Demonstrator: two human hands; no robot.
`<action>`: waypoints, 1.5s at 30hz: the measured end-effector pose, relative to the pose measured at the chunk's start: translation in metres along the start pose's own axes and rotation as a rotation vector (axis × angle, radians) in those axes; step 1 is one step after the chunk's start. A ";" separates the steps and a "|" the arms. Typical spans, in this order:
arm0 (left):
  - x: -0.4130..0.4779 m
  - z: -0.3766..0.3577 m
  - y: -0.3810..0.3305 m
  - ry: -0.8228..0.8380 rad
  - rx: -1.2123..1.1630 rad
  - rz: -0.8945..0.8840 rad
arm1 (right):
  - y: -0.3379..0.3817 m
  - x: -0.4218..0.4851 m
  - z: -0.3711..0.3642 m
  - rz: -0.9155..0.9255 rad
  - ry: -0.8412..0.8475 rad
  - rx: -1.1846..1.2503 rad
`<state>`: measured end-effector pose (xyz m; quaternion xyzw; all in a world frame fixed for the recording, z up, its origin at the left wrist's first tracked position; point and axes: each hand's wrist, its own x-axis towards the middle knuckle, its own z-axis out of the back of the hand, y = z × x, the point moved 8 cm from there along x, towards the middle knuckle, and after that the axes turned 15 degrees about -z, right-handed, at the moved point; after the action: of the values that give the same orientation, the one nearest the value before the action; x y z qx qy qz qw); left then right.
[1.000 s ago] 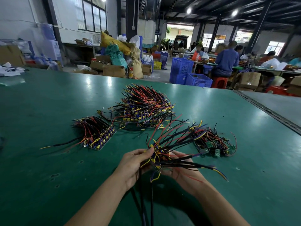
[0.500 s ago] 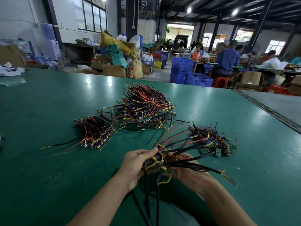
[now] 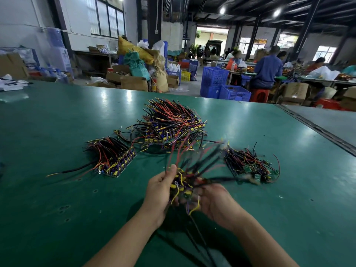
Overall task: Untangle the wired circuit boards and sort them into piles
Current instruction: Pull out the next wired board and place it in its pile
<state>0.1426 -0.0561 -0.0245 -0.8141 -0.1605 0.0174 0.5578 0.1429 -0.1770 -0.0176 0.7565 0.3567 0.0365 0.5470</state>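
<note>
As L hand (image 3: 160, 191) & R hand (image 3: 215, 201) both clamp tangled bundle of red/black/yellow-wired circuit boards (image 3: 182, 185) over green worktop (image 3: 57, 209) | wires blurred | beyond: L pile (image 3: 113, 158), big mid pile (image 3: 173, 128), R pile (image 3: 250, 166) w/ green boards.

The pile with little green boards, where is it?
In the head view, the green-board pile sits on the table, right of the big wire pile, beyond the right hand.

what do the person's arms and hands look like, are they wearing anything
The left forearm and right forearm are bare, with no sleeve in view down to the frame's edge. The left hand and right hand have no gloves, and no watch, band or ring shows. The wires hide some fingertips.
</note>
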 end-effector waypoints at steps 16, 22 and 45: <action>0.003 0.007 -0.042 0.084 0.403 -0.558 | 0.014 -0.007 0.000 0.153 -0.182 -0.682; -0.009 -0.003 -0.049 0.082 0.516 -0.715 | 0.011 -0.008 0.004 0.051 -0.186 -0.444; -0.014 -0.021 -0.003 0.184 0.014 -0.034 | 0.020 -0.016 -0.007 0.190 -0.153 -0.331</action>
<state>0.1334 -0.0778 -0.0158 -0.8055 -0.1221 -0.0657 0.5762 0.1380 -0.1838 0.0071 0.6871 0.2300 0.0884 0.6835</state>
